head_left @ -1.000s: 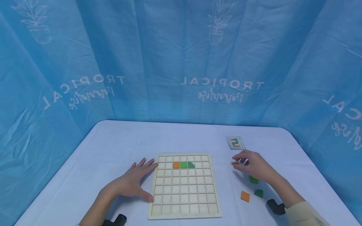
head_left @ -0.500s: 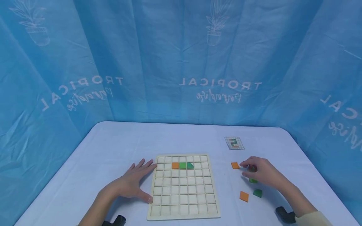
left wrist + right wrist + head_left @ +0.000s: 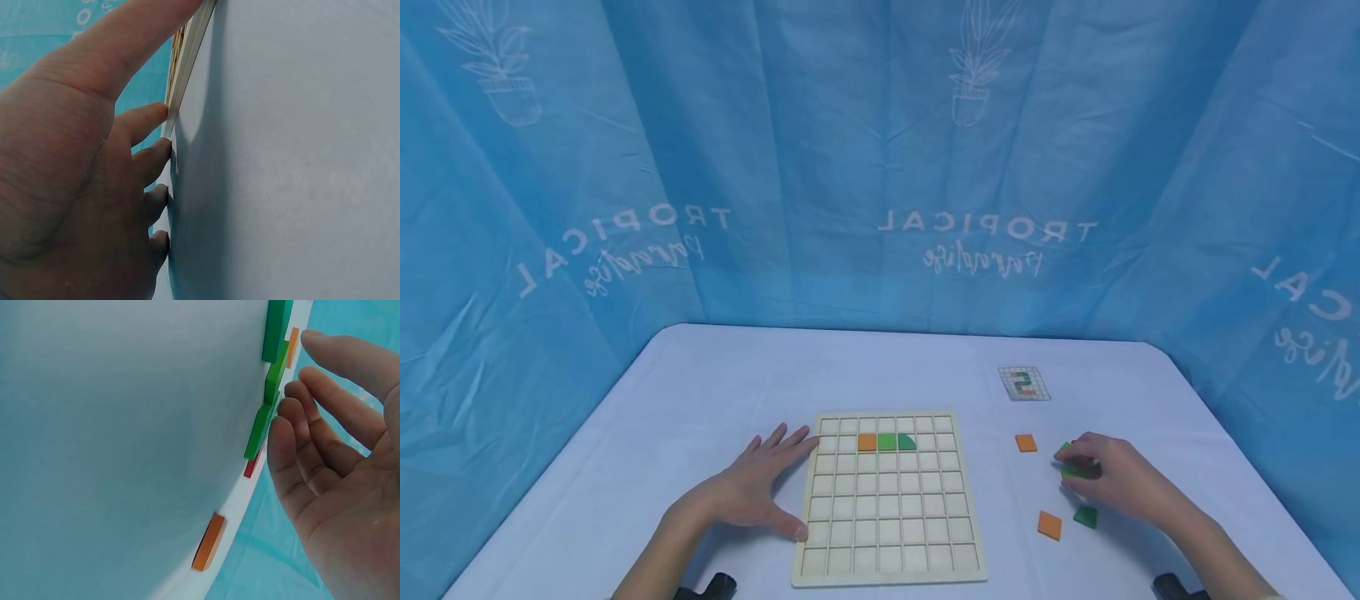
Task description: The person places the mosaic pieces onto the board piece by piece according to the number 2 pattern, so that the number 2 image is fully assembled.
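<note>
Orange tile (image 3: 1026,443) freed at board's (image 3: 865,505) two o'clock, off-grid; right hand (image 3: 1114,475), narrow, empty, now by green tiles (image 3: 257,432); left hand (image 3: 747,480) wide.

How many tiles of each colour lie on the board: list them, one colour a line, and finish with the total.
Orange tile: 1
Light green tile: 1
Dark green tile: 1
Total on the board: 3
</note>
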A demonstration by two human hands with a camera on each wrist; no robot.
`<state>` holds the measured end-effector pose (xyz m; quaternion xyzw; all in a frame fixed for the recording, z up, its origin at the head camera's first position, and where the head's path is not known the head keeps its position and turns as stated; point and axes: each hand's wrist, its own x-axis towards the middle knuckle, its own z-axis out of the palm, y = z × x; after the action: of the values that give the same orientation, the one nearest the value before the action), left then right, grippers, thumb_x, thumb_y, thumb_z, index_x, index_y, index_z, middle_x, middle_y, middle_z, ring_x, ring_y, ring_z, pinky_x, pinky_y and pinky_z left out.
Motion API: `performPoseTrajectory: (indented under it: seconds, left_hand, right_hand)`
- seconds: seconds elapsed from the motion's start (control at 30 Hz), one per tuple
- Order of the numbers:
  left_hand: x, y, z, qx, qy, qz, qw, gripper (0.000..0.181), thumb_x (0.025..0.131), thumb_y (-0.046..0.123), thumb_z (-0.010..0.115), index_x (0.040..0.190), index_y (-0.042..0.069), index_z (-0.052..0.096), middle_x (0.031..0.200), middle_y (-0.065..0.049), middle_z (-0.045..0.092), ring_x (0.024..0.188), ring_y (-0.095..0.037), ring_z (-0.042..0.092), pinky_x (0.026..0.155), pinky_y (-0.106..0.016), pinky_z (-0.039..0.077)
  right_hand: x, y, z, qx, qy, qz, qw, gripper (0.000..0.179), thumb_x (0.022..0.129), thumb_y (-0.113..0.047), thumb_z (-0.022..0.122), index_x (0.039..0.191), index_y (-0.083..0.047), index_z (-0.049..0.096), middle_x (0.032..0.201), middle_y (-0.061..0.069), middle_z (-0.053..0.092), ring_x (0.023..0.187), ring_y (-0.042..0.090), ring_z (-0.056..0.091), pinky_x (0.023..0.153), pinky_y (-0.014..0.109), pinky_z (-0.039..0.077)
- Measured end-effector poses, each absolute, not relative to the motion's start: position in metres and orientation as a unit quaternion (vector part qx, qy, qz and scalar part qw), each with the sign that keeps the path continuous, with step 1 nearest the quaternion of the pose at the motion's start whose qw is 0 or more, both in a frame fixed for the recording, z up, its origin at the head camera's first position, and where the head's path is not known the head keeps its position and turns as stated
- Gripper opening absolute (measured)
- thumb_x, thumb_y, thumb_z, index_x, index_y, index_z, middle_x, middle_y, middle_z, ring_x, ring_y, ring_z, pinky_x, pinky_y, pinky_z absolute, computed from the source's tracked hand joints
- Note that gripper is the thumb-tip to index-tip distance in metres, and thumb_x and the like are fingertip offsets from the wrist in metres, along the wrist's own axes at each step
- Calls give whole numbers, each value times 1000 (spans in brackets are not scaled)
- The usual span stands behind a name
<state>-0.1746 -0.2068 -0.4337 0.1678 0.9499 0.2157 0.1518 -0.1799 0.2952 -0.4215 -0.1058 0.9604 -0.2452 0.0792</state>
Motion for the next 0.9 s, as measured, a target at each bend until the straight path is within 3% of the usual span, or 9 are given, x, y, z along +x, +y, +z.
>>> performPoseTrajectory:
  seconds: [0.3,0.6,0.9]
  left_hand:
    - [-174,-208,-433,171,949,217,149,122,48,76,77,151,29,32,158,4,19,146,-27,0,114,-55,-1]
    - [-173,-207,-432,177,948,219,148,123,48,76,77,151,26,32,158,2,19,146,-29,1,114,-56,0]
    - [-173,-207,-432,172,949,217,150,123,47,76,77,151,27,33,158,4,19,146,-28,1,114,-55,0]
  right_hand:
    - [-174,299,-420,-78,959,-251,108,34,72,-22,85,104,-17,73,88,-5,60,79,15,53,69,29,51]
    - [-173,305,-423,-86,958,-252,104,30,72,-21,84,101,-20,75,99,-5,63,88,15,56,74,30,52]
    - [-173,302,-422,-82,962,-243,97,33,72,-29,85,102,-20,75,94,-5,62,82,14,54,67,26,51]
